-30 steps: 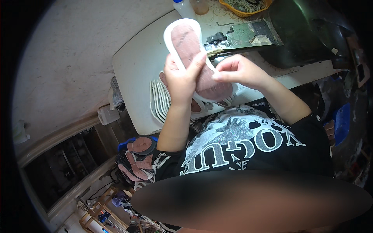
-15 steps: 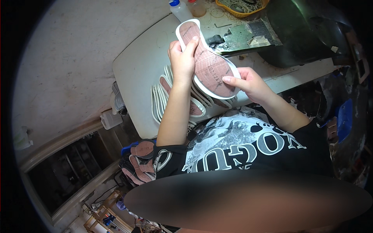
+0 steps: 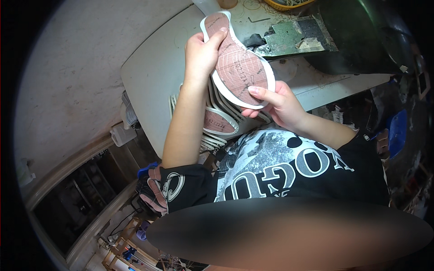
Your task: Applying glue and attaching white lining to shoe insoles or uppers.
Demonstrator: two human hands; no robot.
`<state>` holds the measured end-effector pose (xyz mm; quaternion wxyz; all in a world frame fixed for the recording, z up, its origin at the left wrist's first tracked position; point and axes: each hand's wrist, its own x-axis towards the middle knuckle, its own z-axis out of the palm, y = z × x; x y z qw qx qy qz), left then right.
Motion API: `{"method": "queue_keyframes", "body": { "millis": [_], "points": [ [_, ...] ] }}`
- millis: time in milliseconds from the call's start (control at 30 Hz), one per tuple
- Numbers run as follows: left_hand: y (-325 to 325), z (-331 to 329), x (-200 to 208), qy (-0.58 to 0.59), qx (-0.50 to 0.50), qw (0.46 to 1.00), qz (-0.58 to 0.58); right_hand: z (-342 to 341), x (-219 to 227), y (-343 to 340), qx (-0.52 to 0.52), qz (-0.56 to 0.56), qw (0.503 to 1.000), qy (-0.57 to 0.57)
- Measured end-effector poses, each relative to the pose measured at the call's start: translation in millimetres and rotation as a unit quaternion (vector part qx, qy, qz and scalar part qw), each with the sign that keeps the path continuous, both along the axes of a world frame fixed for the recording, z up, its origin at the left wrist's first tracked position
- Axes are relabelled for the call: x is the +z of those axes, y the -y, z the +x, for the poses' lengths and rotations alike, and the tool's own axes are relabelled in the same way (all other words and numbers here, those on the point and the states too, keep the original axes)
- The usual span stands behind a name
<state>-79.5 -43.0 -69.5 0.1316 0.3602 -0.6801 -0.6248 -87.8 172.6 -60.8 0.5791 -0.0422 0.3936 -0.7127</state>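
A shoe insole (image 3: 242, 72), pinkish brown with a white rim and dark printing on its face, is held up in both hands over the table. My left hand (image 3: 202, 56) grips it near the narrow heel end, the thumb lying on the face. At the broad toe end my right hand (image 3: 285, 105) pinches the rim, thumb on top and fingertips showing underneath. More insoles (image 3: 219, 122) of the same kind stand in a row on the table just below, partly hidden by my left forearm and the held one.
The white table (image 3: 149, 77) carries a green worn plate (image 3: 289, 38), a hex key (image 3: 259, 20) and a yellow basket (image 3: 287, 5) at the far side. A dark green machine body (image 3: 357, 40) stands at the right. More pink-brown pieces (image 3: 153, 189) lie in a blue container at lower left.
The insole has tilted and shifted slightly left. My right hand has moved down and left around the toe end, its fingertips now visible below the rim. The view has shifted a little.
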Motion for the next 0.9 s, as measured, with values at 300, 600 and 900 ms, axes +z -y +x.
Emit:
{"method": "queue_keyframes", "body": {
  "millis": [300,600,900],
  "points": [
    [37,-9,10,-0.059,-0.236,0.881,-0.405,-6,6,22,-0.032,0.001,0.999,0.002],
    [49,-37,51,0.039,-0.592,0.762,-0.260,-10,19,27,-0.045,0.020,0.997,0.056],
    [50,-25,54,0.061,-0.569,0.808,-0.139,-11,21,27,-0.047,0.028,0.998,0.038]
  ]
}}
